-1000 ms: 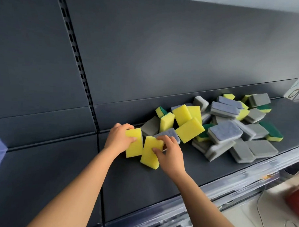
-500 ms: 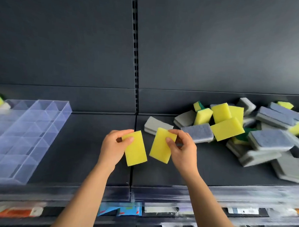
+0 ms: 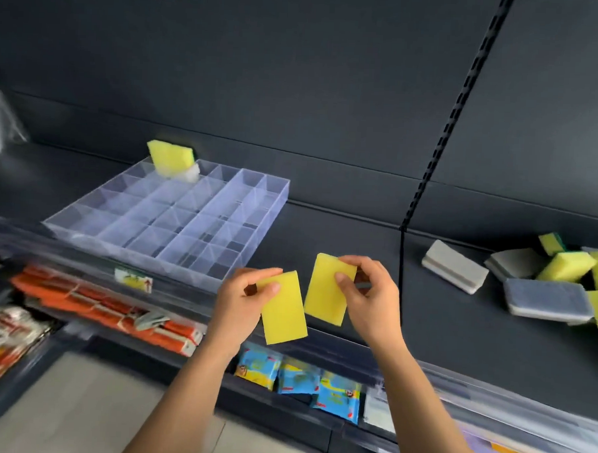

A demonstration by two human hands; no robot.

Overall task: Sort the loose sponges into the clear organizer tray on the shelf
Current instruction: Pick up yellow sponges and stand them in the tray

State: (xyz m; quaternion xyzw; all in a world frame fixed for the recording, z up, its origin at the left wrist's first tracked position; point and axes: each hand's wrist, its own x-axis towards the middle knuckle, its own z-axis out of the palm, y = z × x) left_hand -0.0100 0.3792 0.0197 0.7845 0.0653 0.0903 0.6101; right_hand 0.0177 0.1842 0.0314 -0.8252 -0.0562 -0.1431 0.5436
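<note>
Head view, left hand [image 3: 243,299] pinches one yellow sponge [image 3: 284,316], right hand [image 3: 370,298] pinches a second sponge [image 3: 325,292], one clear tray [image 3: 274,204]

One yellow sponge [image 3: 283,314] in the left hand [image 3: 239,302], a second yellow sponge [image 3: 325,292] in the right hand [image 3: 370,298], a third yellow sponge [image 3: 170,157] in the single clear organizer tray [image 3: 269,204]. At the right, three grey sponges [image 3: 455,265] and at least four piled yellow sponges [image 3: 566,265].

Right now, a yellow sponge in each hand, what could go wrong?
The left hand pinches its yellow sponge by one end over the shelf edge; a slip could drop it below. The back sponge in the clear tray sticks up tilted, so these may not seat flat either.
</note>
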